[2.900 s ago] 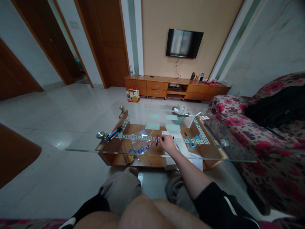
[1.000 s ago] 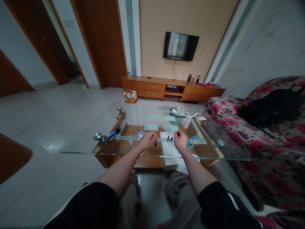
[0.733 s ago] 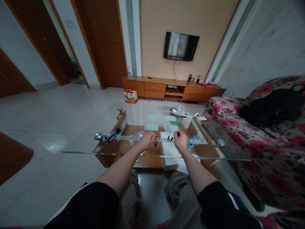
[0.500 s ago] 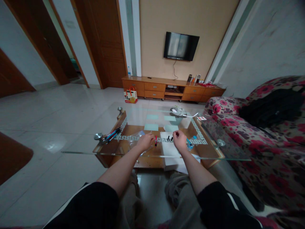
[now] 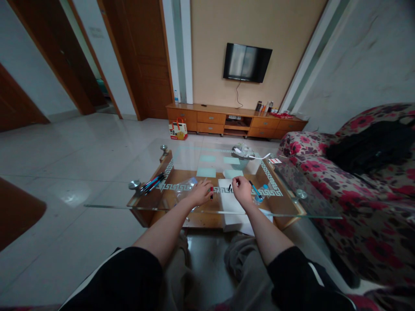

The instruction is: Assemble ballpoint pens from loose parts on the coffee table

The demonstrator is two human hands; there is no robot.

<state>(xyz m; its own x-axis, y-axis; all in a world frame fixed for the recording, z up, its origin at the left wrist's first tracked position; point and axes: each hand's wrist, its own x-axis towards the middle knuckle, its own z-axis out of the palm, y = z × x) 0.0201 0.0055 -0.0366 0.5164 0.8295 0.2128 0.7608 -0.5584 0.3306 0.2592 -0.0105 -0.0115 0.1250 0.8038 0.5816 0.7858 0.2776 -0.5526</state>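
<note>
Left hand (image 5: pixel 201 193): low over the glass surface (image 5: pixel 106 199), fingers curled in, tips at a short red-and-black marker (image 5: pixel 212 193); whether pinched or only touched, cannot tell.
Right hand (image 5: pixel 241 190): over the white paper sheet (image 5: pixel 231 199), fingers bunched, thumb and forefinger drawn together near a small black cap-like piece (image 5: pixel 229 188); contact too small to tell.
Red-and-black marker: slim cylinder, on the glass just left of the paper, at the left hand's fingertips.
Paper: flat white rectangle, matte, near front edge between the two hands.
Blue pen (image 5: pixel 254 189): thin, angled, lying just right of the right hand.
Pen bundle (image 5: pixel 152 182): several slim dark and blue barrels, grouped at the left front corner by a round metal stud (image 5: pixel 134 185).
Clear plastic bag (image 5: pixel 184 186): crinkled, glossy, beside the left hand.
Surface: transparent glass slab with frosted key-pattern border, wooden shelf beneath.
Sofa (image 5: pixel 350 185): red floral fabric, to the right.
</note>
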